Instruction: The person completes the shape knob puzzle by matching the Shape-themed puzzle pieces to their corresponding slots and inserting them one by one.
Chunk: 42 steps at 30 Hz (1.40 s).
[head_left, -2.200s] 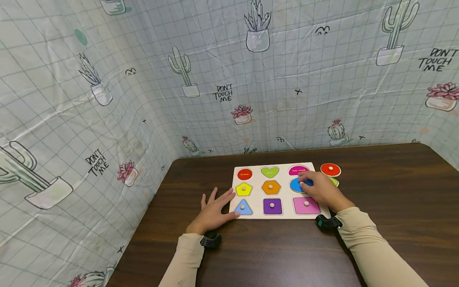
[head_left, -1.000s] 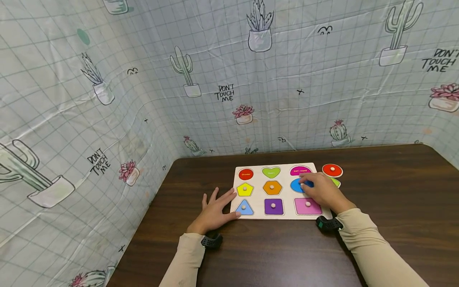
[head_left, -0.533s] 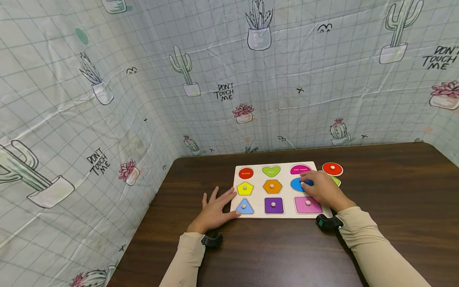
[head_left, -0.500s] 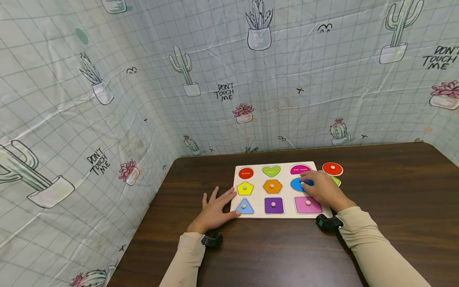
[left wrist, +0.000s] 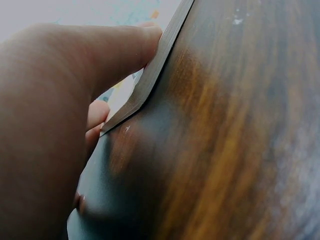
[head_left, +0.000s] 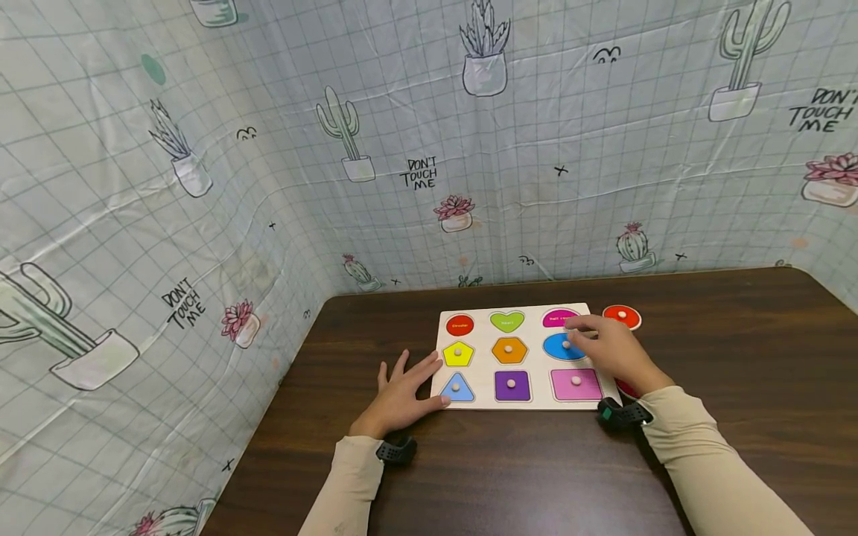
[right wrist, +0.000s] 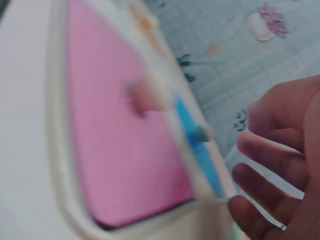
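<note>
A white shape-puzzle board (head_left: 482, 376) lies on the table. My left hand (head_left: 397, 398) rests with spread, straight fingers at its left edge; in the left wrist view the thumb (left wrist: 117, 50) touches the board's edge (left wrist: 160, 62). My right hand (head_left: 620, 353) hovers just over the board's right side, fingers loosely bent and holding nothing. Beneath its fingertips, the knobbed blue oval piece (head_left: 556, 346) sits in its place. In the right wrist view the fingers are apart from the blue oval, beyond the pink rectangle (right wrist: 120, 170).
Yellow pentagon (head_left: 458, 360), orange hexagon (head_left: 509, 357), blue triangle (head_left: 456, 396) and purple square (head_left: 512, 394) pieces sit in the board. Its top row shows printed shapes without knobs. A loose red round piece (head_left: 621, 317) and a partly hidden magenta piece (head_left: 626, 389) lie to the right.
My right hand has let go of the blue oval's knob and risen slightly to the right. The loose green piece is now hidden behind it. The left hand has not moved.
</note>
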### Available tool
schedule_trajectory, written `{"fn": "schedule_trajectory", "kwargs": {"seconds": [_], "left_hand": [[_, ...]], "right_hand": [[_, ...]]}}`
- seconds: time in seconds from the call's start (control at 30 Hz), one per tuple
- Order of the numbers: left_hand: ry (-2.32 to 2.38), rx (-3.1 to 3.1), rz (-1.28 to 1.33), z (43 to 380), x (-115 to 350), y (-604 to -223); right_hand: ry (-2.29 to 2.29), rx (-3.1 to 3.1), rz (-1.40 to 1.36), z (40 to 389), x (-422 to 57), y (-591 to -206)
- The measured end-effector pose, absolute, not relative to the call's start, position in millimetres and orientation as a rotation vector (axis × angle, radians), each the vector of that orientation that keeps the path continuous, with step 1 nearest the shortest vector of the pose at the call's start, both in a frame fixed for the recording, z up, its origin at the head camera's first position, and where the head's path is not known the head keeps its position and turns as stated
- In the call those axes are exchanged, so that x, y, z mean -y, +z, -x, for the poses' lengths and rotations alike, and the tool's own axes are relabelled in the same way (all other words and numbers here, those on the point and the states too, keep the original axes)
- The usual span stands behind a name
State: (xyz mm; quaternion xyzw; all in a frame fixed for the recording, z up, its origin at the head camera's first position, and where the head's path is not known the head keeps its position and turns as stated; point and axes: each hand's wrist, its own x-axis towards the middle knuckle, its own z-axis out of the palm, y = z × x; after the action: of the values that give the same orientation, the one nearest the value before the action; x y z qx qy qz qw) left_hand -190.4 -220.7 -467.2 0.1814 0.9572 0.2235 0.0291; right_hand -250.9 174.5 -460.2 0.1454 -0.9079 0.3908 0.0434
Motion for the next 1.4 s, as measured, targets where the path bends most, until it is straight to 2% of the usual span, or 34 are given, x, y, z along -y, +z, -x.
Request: {"fn": "schedule_trajectory", "kwargs": {"seconds": [0.5, 1.4], "left_hand": [[0.680, -2.953, -0.547, 187.1, 220.2, -465.5], [0.689, -2.965, -0.572, 189.7, 220.3, -467.0]], "right_hand": [[1.231, 2.637, -0.339, 242.8, -213.6, -440.8], [1.159, 2.652, -0.107, 253.6, -254.7, -461.9]]}}
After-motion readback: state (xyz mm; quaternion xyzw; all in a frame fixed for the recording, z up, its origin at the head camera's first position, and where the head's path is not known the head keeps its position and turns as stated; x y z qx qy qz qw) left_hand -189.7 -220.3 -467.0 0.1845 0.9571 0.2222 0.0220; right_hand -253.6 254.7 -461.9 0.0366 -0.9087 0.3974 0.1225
